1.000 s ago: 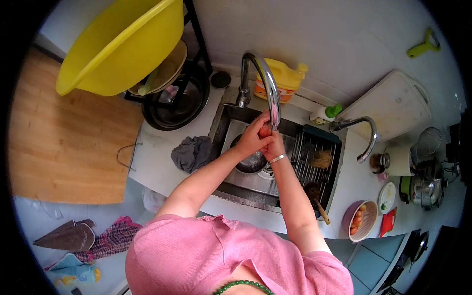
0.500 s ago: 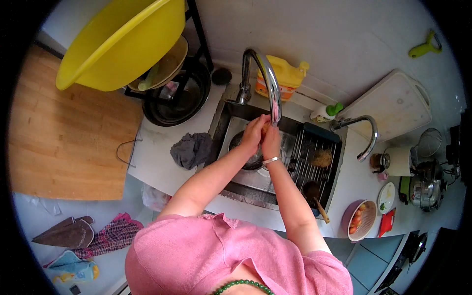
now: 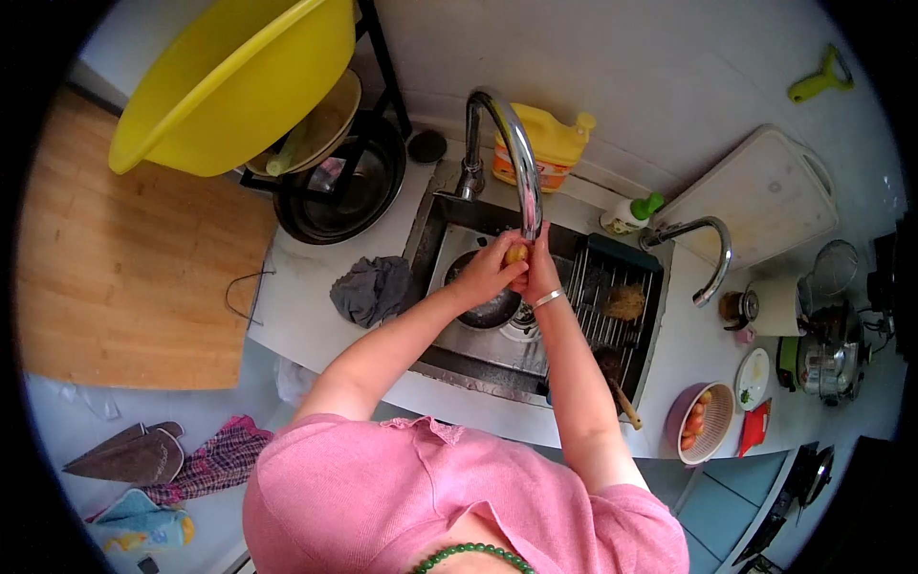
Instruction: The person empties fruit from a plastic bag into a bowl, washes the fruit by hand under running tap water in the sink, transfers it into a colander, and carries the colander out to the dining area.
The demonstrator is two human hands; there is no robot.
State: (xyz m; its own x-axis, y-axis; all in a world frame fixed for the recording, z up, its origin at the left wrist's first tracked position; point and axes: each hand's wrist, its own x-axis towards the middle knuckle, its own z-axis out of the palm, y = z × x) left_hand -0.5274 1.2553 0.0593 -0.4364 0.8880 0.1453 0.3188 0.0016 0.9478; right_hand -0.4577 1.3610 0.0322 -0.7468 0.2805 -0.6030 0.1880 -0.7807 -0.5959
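Observation:
Under the spout of the tall chrome faucet (image 3: pixel 521 153), my two hands are together over the sink (image 3: pixel 478 373). My left hand (image 3: pixel 488 273) is closed around a small yellowish, rounded item (image 3: pixel 516 253), perhaps a piece of produce; its kind is not clear. My right hand (image 3: pixel 541 270), with a silver bracelet at the wrist, is closed against it from the other side. Most of the item is hidden by the fingers. Below the hands, a dark round pan (image 3: pixel 486 314) sits in the sink basin.
A drying rack (image 3: pixel 588 306) spans the sink's right side, holding a fibrous scrubber (image 3: pixel 624 302) and a wooden-handled brush (image 3: pixel 626 407). A grey cloth (image 3: pixel 371 291) lies left. A yellow jug (image 3: pixel 540 143) stands behind. A colander (image 3: pixel 712 435) with reddish round produce is at right.
My hands have turned slightly and shifted a little to the right, so more of the yellowish item shows between them. The pan below is more visible.

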